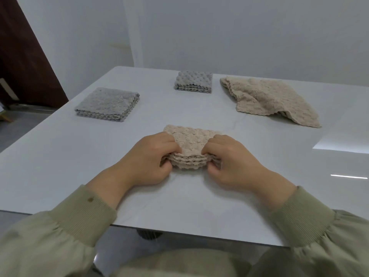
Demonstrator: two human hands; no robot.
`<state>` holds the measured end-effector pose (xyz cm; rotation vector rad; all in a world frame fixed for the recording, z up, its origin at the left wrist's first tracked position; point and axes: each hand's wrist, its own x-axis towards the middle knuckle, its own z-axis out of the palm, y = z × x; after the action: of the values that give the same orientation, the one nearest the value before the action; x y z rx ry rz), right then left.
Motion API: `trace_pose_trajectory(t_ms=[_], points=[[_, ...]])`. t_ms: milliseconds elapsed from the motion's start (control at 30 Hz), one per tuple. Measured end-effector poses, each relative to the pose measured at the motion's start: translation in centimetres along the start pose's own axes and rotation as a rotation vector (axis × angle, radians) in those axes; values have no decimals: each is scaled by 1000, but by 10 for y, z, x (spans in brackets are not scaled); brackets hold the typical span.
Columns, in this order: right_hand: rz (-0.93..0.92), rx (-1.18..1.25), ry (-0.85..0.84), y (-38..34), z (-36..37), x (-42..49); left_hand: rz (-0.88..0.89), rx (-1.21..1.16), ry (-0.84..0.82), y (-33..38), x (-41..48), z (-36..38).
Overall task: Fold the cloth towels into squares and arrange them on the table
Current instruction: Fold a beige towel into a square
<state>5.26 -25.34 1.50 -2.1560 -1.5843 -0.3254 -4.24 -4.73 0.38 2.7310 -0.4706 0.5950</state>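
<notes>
The white counter (60, 156) bears a loose beige towel (265, 98) far right, a folded grey towel (107, 103) at left and a smaller grey square (193, 81) far centre. Near the front lies the folded beige towel (190, 142), its stacked near corners pinched by the left grip (153, 156) and right grip (231, 156).

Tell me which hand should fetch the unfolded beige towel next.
Right, probably. The right hand is on the same side as the unfolded beige towel; the left hand would have to cross the folded beige towel both hands grip.
</notes>
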Motion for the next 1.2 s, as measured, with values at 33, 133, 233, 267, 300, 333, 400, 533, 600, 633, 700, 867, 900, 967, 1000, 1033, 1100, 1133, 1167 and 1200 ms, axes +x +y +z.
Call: trace_pose_trajectory(t_ms=[33,133,233,267,300,333,400,533,600,633,700,867,900,967,1000,1033,1100,1133,1167,1200], points=[[-3,11,-13,-1,-1,-2,8,-21,-5,2,-2,0],[-27,38,-84,-3,0,-5,-11,-146,-11,3,-9,-2],[-53,93,-125,-4,1,-6,-172,-384,84,1,-15,-6],[-53,103,-127,-4,0,-6,-221,-435,133,1,-15,-6],[-52,107,-125,-4,0,-6,-235,-434,179,1,-14,-6],[-53,108,-122,-4,-1,-5,-216,-391,215,1,-11,-4],[-71,127,-108,-4,-3,-4,-178,-300,220,-1,-7,1],[87,232,111,-3,-1,-1,-291,-239,-59,-9,-6,9],[294,109,73,3,3,1,-335,-121,-245,-9,-7,12],[374,29,-60,6,6,1,-352,-69,-302,-8,-7,13],[439,-21,-323,10,13,-2,-382,-26,-339,-4,-7,12],[393,6,-381,13,11,-4,-396,62,-350,1,-9,12],[380,-11,-383,13,11,-4,-401,78,-351,2,-9,12],[365,-54,-350,13,10,-4,-405,83,-313,3,-8,9],[360,-69,-337,12,11,-3,-397,82,-294,4,-7,7],[354,-79,-341,11,12,-2,-381,88,-294,5,-6,6],[341,-84,-375,12,15,-2,-362,89,-349,8,-4,4],[334,-74,-380,14,15,-1,-371,76,-370,9,-2,3],[329,-52,-369,15,15,1,-391,52,-368,9,1,1],[328,-23,-338,18,13,3,-408,23,-346,9,7,-3]])
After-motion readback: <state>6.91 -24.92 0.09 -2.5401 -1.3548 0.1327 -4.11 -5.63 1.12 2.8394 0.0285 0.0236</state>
